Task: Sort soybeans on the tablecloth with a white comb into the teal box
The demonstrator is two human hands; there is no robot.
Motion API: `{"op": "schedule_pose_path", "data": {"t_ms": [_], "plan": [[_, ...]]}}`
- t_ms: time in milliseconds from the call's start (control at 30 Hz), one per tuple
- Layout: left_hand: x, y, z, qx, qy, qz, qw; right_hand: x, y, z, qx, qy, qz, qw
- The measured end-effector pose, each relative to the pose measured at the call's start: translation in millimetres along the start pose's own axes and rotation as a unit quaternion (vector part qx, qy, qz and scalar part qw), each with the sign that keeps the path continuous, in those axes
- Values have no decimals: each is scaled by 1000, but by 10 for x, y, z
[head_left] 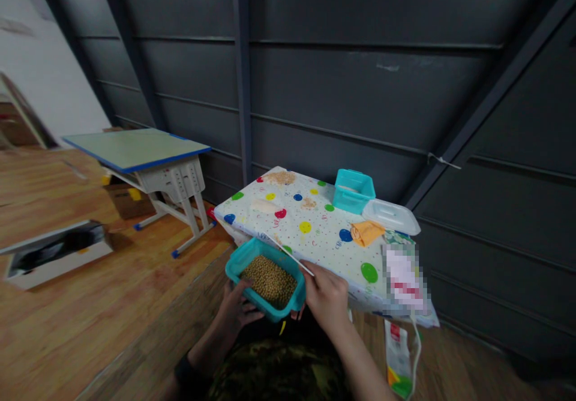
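My left hand (234, 311) is closed around the near left side of a teal plastic container (236, 263), its thumb over the rim. Small round tan beans (270, 278), like soybeans, fill the lower part of the container. Between the thumb and fingers of my right hand (327, 298) is a thin white stick (288, 252), pointing up and left above the container's far rim. The container is at the near edge of a table with a balloon-print tablecloth (315, 248). What supports it underneath is hidden.
Toward the back of the table are a second teal container (348, 200), a clear lid (391, 216), an orange cloth (366, 232) and a scattered tan grain pile (279, 177). A desk (139, 147) and a long white box (58, 257) are left. A dark panelled wall (333, 89) stands behind.
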State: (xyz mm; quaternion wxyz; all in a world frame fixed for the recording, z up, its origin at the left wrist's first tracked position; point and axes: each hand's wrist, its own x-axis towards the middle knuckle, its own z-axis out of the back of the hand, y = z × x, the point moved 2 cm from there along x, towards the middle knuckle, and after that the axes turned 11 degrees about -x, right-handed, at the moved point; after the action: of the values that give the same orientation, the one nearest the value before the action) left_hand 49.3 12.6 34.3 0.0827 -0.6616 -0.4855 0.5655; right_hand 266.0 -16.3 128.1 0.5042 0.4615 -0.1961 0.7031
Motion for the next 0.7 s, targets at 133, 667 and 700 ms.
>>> {"op": "schedule_pose_path", "data": {"t_ms": [133, 667, 700], "plan": [[-2, -7, -7, 4, 18, -5, 1000, 34, -34, 25, -22, -31, -31, 999], [-78, -66, 24, -9, 22, -20, 1000, 36, -35, 70, -59, -39, -47, 996], [-86, -73, 21, -11, 23, -20, 999, 34, -33, 72, -57, -38, -44, 997]]}}
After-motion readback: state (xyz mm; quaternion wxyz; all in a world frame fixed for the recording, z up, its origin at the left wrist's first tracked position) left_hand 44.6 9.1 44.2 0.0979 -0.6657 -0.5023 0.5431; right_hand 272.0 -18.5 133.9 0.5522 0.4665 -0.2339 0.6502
